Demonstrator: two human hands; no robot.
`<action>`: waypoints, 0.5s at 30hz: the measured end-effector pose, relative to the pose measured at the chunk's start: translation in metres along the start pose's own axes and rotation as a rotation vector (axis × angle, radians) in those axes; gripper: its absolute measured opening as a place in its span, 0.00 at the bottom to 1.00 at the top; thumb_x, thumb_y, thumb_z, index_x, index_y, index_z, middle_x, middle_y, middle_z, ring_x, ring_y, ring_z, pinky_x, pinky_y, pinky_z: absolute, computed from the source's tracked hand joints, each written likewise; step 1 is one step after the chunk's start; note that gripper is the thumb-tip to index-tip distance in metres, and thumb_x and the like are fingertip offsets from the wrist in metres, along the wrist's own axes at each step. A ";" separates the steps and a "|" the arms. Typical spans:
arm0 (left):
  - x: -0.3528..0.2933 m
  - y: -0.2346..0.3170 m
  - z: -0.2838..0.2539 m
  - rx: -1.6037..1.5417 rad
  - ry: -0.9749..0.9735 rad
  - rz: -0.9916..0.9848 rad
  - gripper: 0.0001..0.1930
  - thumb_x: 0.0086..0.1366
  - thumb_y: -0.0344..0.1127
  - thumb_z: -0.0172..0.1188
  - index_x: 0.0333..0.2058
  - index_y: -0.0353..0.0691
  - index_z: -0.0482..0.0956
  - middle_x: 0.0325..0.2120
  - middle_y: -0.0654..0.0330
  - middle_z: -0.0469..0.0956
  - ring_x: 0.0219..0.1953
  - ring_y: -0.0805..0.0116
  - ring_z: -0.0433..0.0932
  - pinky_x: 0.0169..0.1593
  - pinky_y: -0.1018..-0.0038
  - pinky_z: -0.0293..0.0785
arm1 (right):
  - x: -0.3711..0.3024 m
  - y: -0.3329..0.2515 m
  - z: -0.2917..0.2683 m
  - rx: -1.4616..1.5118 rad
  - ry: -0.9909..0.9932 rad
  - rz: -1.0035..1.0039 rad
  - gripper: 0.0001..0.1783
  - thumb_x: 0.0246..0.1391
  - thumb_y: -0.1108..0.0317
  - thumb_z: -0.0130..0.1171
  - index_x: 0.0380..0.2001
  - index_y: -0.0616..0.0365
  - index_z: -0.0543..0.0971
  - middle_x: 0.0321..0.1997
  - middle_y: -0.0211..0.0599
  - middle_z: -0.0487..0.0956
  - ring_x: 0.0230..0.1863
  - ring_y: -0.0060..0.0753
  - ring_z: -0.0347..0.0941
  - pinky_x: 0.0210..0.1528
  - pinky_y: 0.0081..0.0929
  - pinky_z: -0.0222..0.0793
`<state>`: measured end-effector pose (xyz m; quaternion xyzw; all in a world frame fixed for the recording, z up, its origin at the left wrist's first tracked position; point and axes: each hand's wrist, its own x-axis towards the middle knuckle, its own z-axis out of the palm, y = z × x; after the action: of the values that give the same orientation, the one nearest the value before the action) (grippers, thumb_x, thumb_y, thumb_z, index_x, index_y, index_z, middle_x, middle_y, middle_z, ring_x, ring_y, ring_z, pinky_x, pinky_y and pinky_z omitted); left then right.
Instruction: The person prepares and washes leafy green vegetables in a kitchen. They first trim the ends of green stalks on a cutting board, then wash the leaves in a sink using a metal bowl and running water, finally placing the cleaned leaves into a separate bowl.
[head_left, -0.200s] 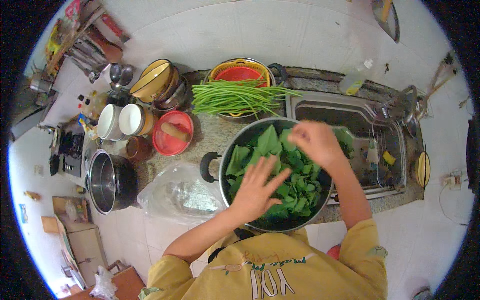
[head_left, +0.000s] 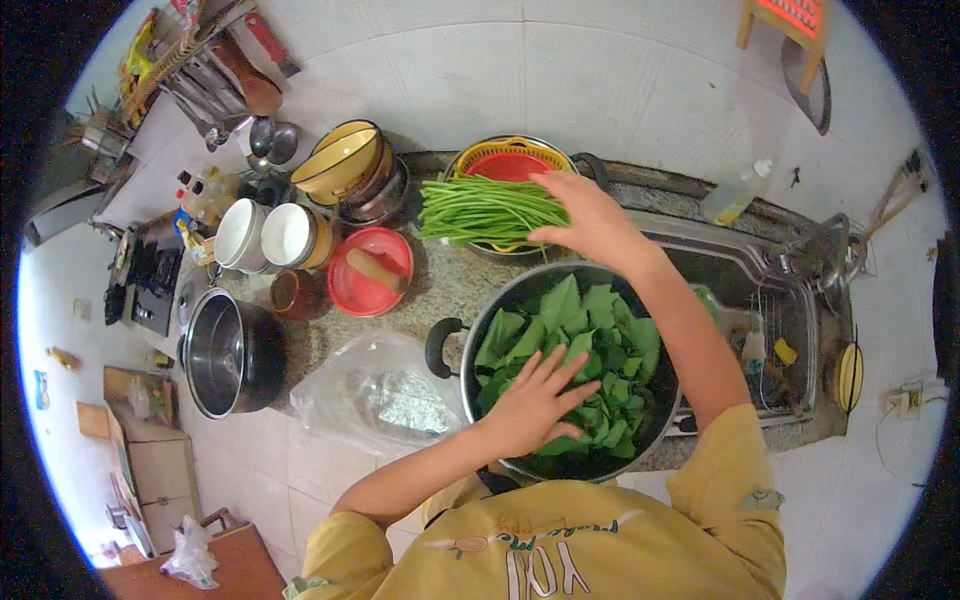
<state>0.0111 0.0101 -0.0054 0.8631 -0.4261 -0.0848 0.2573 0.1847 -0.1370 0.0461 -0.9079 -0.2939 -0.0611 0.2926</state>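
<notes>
A large dark pot (head_left: 448, 352) full of loose green leaves (head_left: 560, 310) stands in front of me. My left hand (head_left: 535, 405) lies on the leaves with its fingers spread. Beyond the pot, my right hand (head_left: 592, 220) is at the right end of a bundle of thin green stems (head_left: 480, 210). Its thumb and fingers are apart, on either side of the stem ends, and it partly hides those ends. The stems lie across a yellow basket (head_left: 515, 146) and a red one (head_left: 510, 166), nested in a metal pot.
Left of the pot lies a clear plastic bag (head_left: 375, 395). Farther left are a red basket (head_left: 345, 290) holding a brown, rod-shaped piece, a brown jar (head_left: 297, 293), white bowls (head_left: 287, 235), yellow bowls (head_left: 340, 165) and a dark empty pot (head_left: 232, 350). A metal sink (head_left: 735, 285) is at the right.
My right hand has moved from above the leaves, up and left, to the stem bundle. The stems' right ends reach less far right. My left hand remains on the leaves.
</notes>
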 end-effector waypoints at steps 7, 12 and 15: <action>0.009 -0.084 -0.029 -1.253 0.789 -0.674 0.14 0.58 0.34 0.50 0.41 0.32 0.68 0.34 0.56 0.72 0.38 0.69 0.70 0.45 0.75 0.64 | 0.116 0.025 0.048 0.120 -0.354 0.001 0.39 0.41 0.40 0.49 0.51 0.57 0.62 0.51 0.53 0.63 0.53 0.46 0.59 0.56 0.30 0.52; 0.027 -0.108 -0.032 -1.874 0.795 -0.497 0.20 0.57 0.41 0.51 0.42 0.32 0.65 0.39 0.52 0.70 0.44 0.61 0.68 0.52 0.68 0.62 | 0.156 0.069 0.079 0.160 -0.336 0.241 0.37 0.46 0.34 0.35 0.43 0.57 0.71 0.41 0.46 0.73 0.43 0.38 0.67 0.46 0.28 0.59; 0.046 -0.119 -0.032 -1.966 0.706 -0.481 0.20 0.57 0.41 0.52 0.43 0.33 0.65 0.42 0.51 0.68 0.45 0.60 0.67 0.52 0.68 0.62 | 0.162 0.090 0.097 0.254 -0.714 0.507 0.42 0.45 0.31 0.28 0.44 0.58 0.70 0.48 0.43 0.69 0.47 0.37 0.64 0.49 0.27 0.56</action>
<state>0.1335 0.0464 -0.0366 0.3141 0.1088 -0.1847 0.9249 0.3627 -0.0602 -0.0325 -0.8723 -0.1499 0.3657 0.2878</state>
